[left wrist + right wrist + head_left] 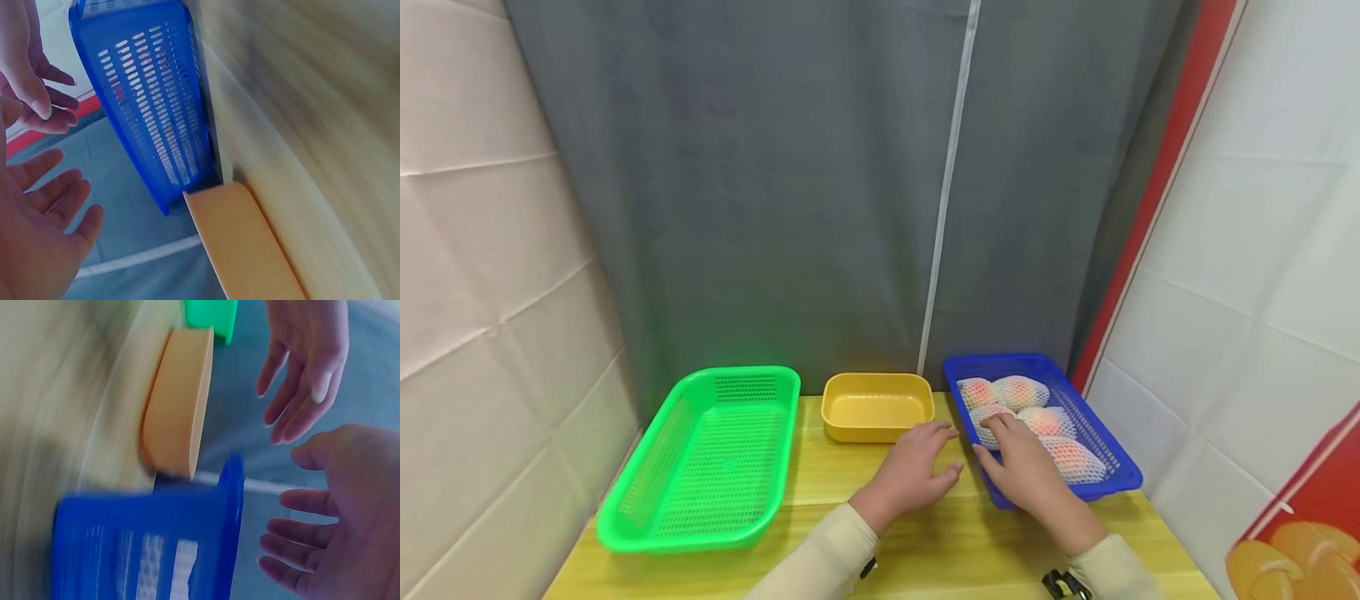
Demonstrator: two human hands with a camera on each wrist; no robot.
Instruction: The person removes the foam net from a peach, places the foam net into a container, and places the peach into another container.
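Several reddish round fruits in white foam nets (1075, 460) lie inside a blue plastic basket (1101, 433) on the right; the nets cover much of them, so their kind is unclear. My right hand (1026, 465) hovers over the basket's near left side, fingers relaxed and holding nothing. Left of the basket, my left hand (913, 468) is held in the air with its fingers loosely extended, also holding nothing. Just beyond it stands a yellow rectangular bin (877, 433). In the right wrist view the right hand (350, 512) appears above the basket's rim, apart from it.
A green slotted basket (722, 475) with nothing in it sits on the left of the wooden table (820, 492). Behind everything hangs a grey curtain (790, 208). White panels (1217, 292) close off the right side, and others stand on the left.
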